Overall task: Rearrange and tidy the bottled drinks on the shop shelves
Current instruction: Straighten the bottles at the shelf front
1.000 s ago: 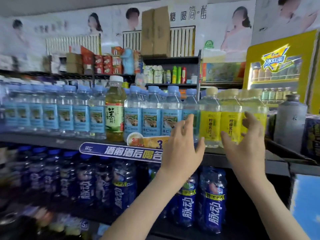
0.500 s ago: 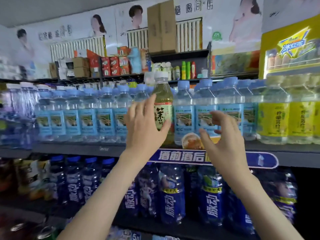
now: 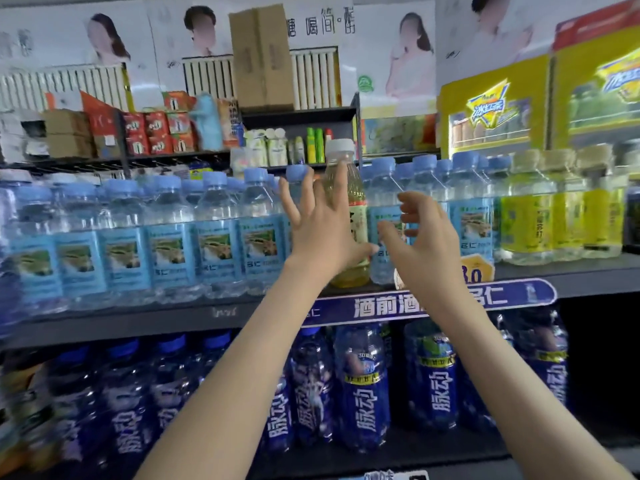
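**Shelf stock, middle tier, listed from the hands outward**

- Left hand (image 3: 322,233): raised, back to the camera, fingers straight and spread wide, gripping nothing. It covers the left side of the tea bottle. Whether the fingers actually touch the bottle cannot be told.
- Tea bottle (image 3: 356,216): upright on the middle shelf (image 3: 138,323), directly behind the left hand. It holds amber liquid, and its white cap shows above the fingertips. It stands alone among bottles of another kind and is taller than its neighbours.
- Right hand (image 3: 426,247): raised just right of the left hand and apart from it. The fingers are half bent with the thumb held away, and nothing is in its grasp. It is in front of the water bottles beside the tea bottle.
- Water bottles (image 3: 173,244): clear, with pale blue caps and blue labels, in a packed row left of the left hand. More of the same stand behind and right of the right hand.
- Yellow-label bottles (image 3: 530,220): further right of the right hand, on the same shelf.
- Price tag (image 3: 476,268): yellow, just right of the right wrist. It sits above a blue strip (image 3: 512,296) on the shelf edge.
- Dark blue bottles (image 3: 360,386): on the lower shelf, beneath both forearms.
- Cardboard box (image 3: 263,57): above the hands, on a higher rack.
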A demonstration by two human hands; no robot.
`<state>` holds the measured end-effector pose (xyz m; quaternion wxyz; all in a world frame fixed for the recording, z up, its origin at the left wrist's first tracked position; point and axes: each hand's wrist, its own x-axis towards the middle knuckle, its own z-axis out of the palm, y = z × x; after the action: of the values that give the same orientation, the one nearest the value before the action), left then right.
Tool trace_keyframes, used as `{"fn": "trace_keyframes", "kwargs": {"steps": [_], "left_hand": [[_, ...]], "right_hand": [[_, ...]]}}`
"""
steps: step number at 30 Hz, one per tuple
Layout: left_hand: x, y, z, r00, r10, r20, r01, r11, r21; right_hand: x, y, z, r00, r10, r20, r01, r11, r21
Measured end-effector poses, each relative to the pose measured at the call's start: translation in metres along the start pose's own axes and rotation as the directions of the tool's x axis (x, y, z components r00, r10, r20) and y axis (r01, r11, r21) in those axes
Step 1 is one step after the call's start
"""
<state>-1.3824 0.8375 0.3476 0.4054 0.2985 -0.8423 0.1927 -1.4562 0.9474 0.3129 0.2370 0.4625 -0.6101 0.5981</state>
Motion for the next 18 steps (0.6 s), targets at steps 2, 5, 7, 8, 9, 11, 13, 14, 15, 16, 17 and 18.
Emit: {"fn": "trace_keyframes", "kwargs": {"steps": [2, 5, 7, 8, 9, 11, 13, 14, 15, 16, 17, 18], "left_hand": [[0.0, 0.001, 0.002, 1.0, 0.0, -0.005, -0.001, 0.999, -0.038], [0.0, 0.003, 0.006, 1.0, 0.002, -0.029, -0.006, 0.991, -0.134], [-0.003, 0.002, 0.007, 0.998, 0.007, -0.055, -0.019, 0.976, -0.216], [-0.004, 0.002, 0.008, 0.997, 0.014, -0.07, -0.031, 0.968, -0.248], [-0.007, 0.002, 0.01, 0.995, 0.021, -0.099, -0.048, 0.961, -0.273], [-0.012, 0.002, 0.013, 0.981, 0.026, -0.194, -0.091, 0.937, -0.337], [-0.017, 0.002, 0.015, 0.952, 0.036, -0.305, -0.165, 0.898, -0.408], [-0.022, 0.002, 0.016, 0.934, 0.069, -0.35, -0.227, 0.872, -0.434], [-0.026, 0.001, 0.016, 0.918, 0.115, -0.381, -0.297, 0.834, -0.465], [-0.031, 0.0, 0.015, 0.908, 0.153, -0.389, -0.353, 0.779, -0.518], [-0.037, 0.0, 0.013, 0.912, 0.169, -0.373, -0.373, 0.718, -0.587], [-0.043, 0.0, 0.011, 0.922, 0.167, -0.348, -0.365, 0.669, -0.647]], "right_hand": [[0.001, -0.001, -0.001, 1.0, 0.014, 0.009, -0.014, 1.0, 0.002], [0.004, -0.002, 0.0, 0.999, 0.038, 0.005, -0.038, 0.999, 0.005], [0.006, -0.003, 0.006, 0.998, 0.059, 0.013, -0.059, 0.998, 0.012], [0.006, -0.004, 0.009, 0.998, 0.064, 0.022, -0.064, 0.998, 0.017], [0.006, -0.004, 0.012, 0.997, 0.066, 0.034, -0.067, 0.997, 0.024], [0.005, -0.005, 0.017, 0.997, 0.064, 0.048, -0.067, 0.996, 0.053], [0.004, -0.007, 0.019, 0.997, 0.048, 0.057, -0.053, 0.995, 0.089], [0.004, -0.008, 0.018, 0.997, 0.036, 0.066, -0.043, 0.994, 0.102], [0.003, -0.01, 0.018, 0.996, 0.027, 0.082, -0.037, 0.992, 0.12], [0.002, -0.011, 0.017, 0.994, 0.02, 0.103, -0.036, 0.987, 0.155], [0.0, -0.013, 0.016, 0.991, 0.019, 0.13, -0.045, 0.978, 0.204], [-0.002, -0.015, 0.015, 0.988, 0.016, 0.154, -0.053, 0.969, 0.243]]}}
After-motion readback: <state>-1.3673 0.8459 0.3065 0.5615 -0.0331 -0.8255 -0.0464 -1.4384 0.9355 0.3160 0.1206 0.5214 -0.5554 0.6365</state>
